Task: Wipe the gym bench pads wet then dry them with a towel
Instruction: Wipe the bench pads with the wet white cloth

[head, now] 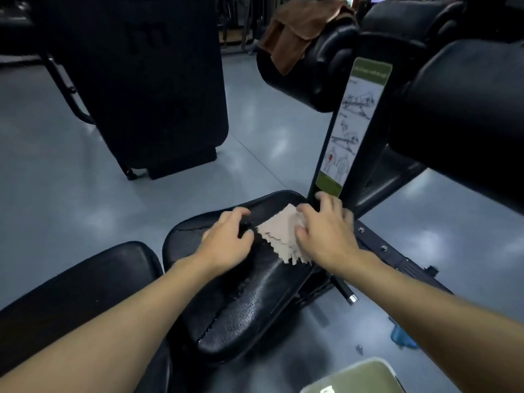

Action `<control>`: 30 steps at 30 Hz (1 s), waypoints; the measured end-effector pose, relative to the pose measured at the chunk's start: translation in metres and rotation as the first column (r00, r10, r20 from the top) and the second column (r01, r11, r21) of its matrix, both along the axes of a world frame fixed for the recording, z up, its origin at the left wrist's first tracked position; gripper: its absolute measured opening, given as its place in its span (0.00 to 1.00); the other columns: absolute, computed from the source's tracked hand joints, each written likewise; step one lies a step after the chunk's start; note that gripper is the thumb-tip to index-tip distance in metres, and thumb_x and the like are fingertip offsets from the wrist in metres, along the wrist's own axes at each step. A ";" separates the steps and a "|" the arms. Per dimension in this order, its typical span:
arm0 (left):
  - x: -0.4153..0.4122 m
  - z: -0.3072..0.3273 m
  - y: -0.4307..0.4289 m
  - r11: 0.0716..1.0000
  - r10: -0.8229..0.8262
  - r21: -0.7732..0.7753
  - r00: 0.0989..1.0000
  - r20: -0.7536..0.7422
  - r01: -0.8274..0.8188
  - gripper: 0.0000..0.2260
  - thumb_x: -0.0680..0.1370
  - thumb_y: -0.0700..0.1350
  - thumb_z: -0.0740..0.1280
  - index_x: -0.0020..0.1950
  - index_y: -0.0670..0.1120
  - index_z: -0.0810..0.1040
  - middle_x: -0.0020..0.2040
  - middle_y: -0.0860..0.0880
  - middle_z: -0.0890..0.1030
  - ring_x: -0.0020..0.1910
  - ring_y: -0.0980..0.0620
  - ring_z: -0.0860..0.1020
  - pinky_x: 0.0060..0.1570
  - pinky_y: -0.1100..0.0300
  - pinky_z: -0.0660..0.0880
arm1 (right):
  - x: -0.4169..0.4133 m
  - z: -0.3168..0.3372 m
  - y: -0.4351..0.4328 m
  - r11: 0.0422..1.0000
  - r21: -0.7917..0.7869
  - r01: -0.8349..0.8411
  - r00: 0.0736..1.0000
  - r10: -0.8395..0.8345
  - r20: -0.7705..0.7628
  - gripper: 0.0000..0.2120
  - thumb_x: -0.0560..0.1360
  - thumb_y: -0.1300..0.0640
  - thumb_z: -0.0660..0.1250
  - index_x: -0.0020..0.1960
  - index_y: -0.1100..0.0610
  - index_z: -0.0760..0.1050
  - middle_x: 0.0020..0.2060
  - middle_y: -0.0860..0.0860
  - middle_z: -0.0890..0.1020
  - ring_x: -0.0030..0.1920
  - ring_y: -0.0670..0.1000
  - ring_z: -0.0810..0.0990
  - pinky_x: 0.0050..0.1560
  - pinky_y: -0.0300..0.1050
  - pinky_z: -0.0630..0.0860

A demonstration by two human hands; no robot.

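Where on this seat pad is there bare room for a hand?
Free: near half of the seat pad, and the side pad left of it. Crowded: the far end, with left hand, cloth and right hand by the post.

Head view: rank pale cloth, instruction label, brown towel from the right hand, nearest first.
1. Pale cloth, under the right hand on the seat pad.
2. Instruction label, on the post just beyond the hand.
3. Brown towel, draped over the roller pad, far back.
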State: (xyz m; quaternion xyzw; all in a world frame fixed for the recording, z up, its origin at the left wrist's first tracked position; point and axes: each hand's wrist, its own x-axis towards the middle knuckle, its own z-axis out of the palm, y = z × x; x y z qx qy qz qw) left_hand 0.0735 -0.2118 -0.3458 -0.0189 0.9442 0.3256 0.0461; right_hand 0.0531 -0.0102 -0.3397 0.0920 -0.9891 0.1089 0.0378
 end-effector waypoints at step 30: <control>-0.001 -0.066 -0.017 0.906 -0.200 -0.422 0.909 -0.365 0.029 0.27 0.72 0.69 0.45 0.67 0.63 0.65 0.60 0.64 0.68 0.61 0.58 0.68 0.62 0.49 0.64 | -0.111 -0.032 -0.036 0.959 0.174 -0.225 0.974 0.215 0.073 0.26 0.79 0.42 0.45 0.68 0.52 0.69 0.71 0.56 0.70 0.70 0.58 0.70 0.64 0.53 0.67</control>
